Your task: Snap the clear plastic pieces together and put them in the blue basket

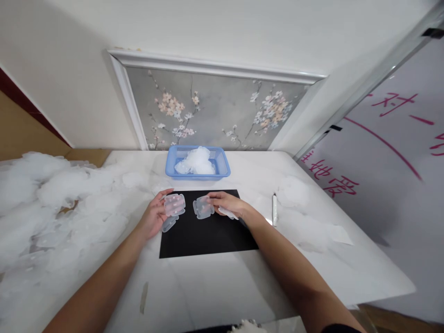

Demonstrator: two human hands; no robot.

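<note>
My left hand [154, 216] grips a small clear plastic piece [174, 204] at the left edge of a black mat [208, 236]; another clear piece [169, 224] sticks out below its fingers. My right hand [227, 204] holds a second clear plastic piece [203, 207] over the mat, a few centimetres from the left one. A white strip [228, 213] shows under the right palm. Both hands are closed round their pieces.
A blue basket [222, 165] with clear plastic pieces stands behind the mat. A big heap of clear plastic pieces [52, 203] covers the table's left side. More clear plastic [298, 212] and a thin white stick [274, 209] lie to the right. A whiteboard [388, 175] leans at right.
</note>
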